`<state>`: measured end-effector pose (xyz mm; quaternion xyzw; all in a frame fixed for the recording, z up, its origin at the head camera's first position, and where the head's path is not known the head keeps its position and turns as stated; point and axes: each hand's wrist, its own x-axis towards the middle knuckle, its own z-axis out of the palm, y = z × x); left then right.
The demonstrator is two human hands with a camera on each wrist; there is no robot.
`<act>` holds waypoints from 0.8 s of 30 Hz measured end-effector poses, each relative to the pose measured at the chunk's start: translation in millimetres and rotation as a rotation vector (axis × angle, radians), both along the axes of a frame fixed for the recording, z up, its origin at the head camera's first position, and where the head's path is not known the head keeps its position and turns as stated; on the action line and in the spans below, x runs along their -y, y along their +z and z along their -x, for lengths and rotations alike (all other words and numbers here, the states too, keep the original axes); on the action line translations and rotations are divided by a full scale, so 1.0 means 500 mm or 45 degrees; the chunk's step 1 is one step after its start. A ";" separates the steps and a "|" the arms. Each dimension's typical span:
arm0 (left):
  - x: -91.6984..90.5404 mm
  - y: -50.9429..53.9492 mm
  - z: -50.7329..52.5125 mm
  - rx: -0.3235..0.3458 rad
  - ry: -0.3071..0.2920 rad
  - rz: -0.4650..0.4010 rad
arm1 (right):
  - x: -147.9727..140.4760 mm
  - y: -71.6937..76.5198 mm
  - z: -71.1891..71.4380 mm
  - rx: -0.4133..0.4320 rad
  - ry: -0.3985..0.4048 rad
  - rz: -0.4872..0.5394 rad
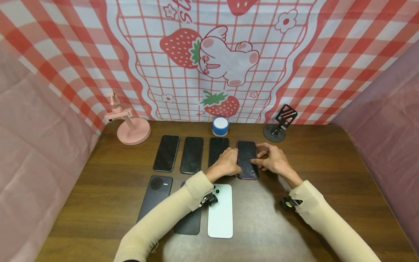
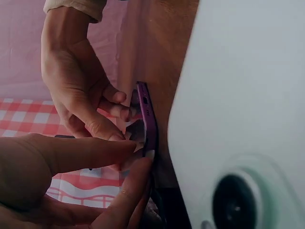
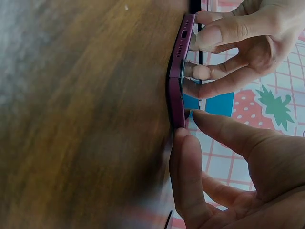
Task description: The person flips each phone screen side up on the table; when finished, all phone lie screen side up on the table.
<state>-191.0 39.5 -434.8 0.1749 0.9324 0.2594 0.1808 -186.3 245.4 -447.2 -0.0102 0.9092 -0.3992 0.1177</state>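
A smartphone point(image 1: 247, 155) with a dark screen and a purple-red frame lies screen up at the right end of a row. My left hand point(image 1: 226, 162) grips its left edge, bent fingers close together. At the opposite edge my right hand point(image 1: 275, 159) pinches the phone, thumb over the screen and a finger against the side. In the right wrist view the purple frame point(image 3: 177, 98) shows its charging port, with both hands around it. The left wrist view has the same phone point(image 2: 149, 119) between the fingertips of both hands.
More dark-screened phones point(image 1: 166, 153) line up to the left. Nearer lie a grey phone point(image 1: 155, 198), a black phone point(image 1: 190, 223) under the left forearm and a mint phone point(image 1: 220, 218). Behind stand a pink stand point(image 1: 134, 131), a blue round container point(image 1: 220, 127) and a black stand point(image 1: 274, 133).
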 end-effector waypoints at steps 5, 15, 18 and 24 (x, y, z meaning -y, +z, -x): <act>0.005 0.000 0.003 0.021 -0.002 -0.041 | -0.003 -0.001 -0.003 -0.006 0.010 0.011; 0.026 0.010 -0.009 0.112 0.000 -0.211 | -0.010 0.005 -0.022 -0.048 0.051 0.020; 0.039 0.014 -0.020 0.131 -0.002 -0.312 | -0.006 0.012 -0.031 -0.080 0.074 0.028; 0.081 0.024 -0.040 0.161 -0.007 -0.471 | 0.013 0.019 -0.045 -0.133 0.155 0.051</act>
